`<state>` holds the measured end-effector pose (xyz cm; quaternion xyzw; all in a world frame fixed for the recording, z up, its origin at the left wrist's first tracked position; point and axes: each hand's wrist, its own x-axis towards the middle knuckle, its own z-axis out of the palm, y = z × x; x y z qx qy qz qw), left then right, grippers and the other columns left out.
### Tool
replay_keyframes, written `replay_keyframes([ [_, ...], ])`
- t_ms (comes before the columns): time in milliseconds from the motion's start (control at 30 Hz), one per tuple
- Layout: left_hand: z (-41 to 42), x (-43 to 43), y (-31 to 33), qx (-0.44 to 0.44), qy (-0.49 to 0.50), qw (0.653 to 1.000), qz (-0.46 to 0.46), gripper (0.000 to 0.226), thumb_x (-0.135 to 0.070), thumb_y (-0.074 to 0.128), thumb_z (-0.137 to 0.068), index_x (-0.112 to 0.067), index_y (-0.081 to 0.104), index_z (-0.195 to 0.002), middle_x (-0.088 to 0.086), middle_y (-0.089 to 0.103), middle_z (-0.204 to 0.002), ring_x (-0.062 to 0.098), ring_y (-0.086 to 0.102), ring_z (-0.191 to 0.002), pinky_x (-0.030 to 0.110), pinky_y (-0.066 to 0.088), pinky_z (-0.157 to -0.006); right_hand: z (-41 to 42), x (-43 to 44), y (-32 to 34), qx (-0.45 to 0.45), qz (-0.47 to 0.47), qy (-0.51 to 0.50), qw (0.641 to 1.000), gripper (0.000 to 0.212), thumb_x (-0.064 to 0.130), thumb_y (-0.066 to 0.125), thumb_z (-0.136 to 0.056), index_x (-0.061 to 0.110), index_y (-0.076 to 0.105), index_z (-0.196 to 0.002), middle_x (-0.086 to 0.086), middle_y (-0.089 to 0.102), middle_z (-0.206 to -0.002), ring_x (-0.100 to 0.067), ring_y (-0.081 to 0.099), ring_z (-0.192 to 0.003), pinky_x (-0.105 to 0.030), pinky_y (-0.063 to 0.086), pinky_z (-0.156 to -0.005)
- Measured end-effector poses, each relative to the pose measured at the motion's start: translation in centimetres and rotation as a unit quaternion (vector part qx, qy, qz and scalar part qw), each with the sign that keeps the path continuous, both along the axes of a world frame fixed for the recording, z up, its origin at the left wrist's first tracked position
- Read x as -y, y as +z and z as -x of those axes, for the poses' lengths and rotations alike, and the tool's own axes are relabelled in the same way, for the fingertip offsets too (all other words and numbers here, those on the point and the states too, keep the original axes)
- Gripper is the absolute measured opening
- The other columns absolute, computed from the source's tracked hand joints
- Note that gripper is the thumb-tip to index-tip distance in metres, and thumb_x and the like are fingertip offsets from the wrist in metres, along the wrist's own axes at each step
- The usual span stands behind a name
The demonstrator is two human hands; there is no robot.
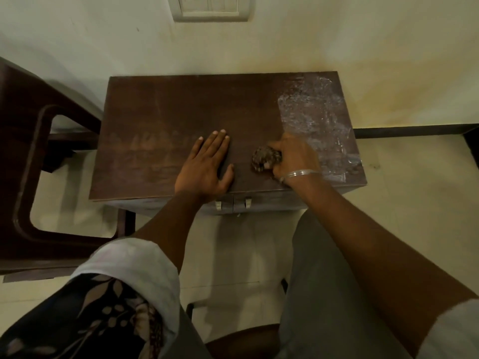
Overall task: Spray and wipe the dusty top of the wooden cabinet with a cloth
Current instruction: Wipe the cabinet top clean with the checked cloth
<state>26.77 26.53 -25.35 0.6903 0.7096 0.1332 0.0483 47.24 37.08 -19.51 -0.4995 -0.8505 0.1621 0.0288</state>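
Left hand (206, 164) lies flat, fingers spread wide, on the dark brown wooden cabinet top (181, 112); right hand (293, 158) grips a balled-up dark speckled cloth (264, 158).

Cabinet top (181, 112): dark wood, matt, dusty; whitish rough residue patch (313, 120) at right. Cloth (264, 158): crumpled, mottled brown. Bracelet (300, 174): shiny metal.

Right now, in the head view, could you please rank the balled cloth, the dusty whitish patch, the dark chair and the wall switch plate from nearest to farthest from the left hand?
1. Balled cloth, just right of the left hand, gripped by the right hand.
2. Dusty whitish patch, on the cabinet top's right side.
3. Dark chair, off to the left.
4. Wall switch plate, high on the wall behind.
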Motion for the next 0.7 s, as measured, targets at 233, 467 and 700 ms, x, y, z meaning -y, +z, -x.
replay_keyframes([
  [233, -0.1, 0.1, 0.4, 0.001, 0.0, 1.0, 0.01, 0.072, -0.049, 0.032, -0.098, -0.01, 0.028, -0.159, 0.006, 0.023, -0.167, 0.018, 0.016, -0.156, 0.041, 0.009, -0.128, -0.4, 0.9, -0.2, -0.011, 0.006, -0.011, 1.0, 0.051, 0.025, 0.08, -0.071, 0.034, 0.065, -0.119, -0.001, 0.058, -0.111, -0.027, 0.057, -0.103, -0.037, 0.053, -0.08],
  [467, 0.1, 0.1, 0.5, 0.003, 0.003, 1.0, 0.021, 0.072, -0.05, 0.03, -0.099, -0.011, 0.025, -0.16, 0.005, 0.02, -0.168, 0.015, 0.012, -0.156, 0.04, 0.008, -0.128, -1.7, 3.2, 0.0, 0.002, 0.008, -0.006, 1.0, 0.052, 0.021, 0.078, -0.073, 0.03, 0.064, -0.123, -0.004, 0.057, -0.112, -0.027, 0.055, -0.104, -0.035, 0.051, -0.082],
  [700, 0.0, 0.2, 0.7, -0.009, 0.003, 0.999, 0.041, 0.072, -0.052, 0.024, -0.1, -0.014, 0.019, -0.161, 0.003, 0.016, -0.169, 0.014, 0.008, -0.157, 0.039, 0.005, -0.128, -0.6, 2.3, 1.4, 0.005, 0.019, -0.056, 0.998, 0.05, 0.024, 0.078, -0.076, 0.03, 0.063, -0.123, -0.004, 0.056, -0.123, -0.027, 0.053, -0.115, -0.035, 0.048, -0.088],
])
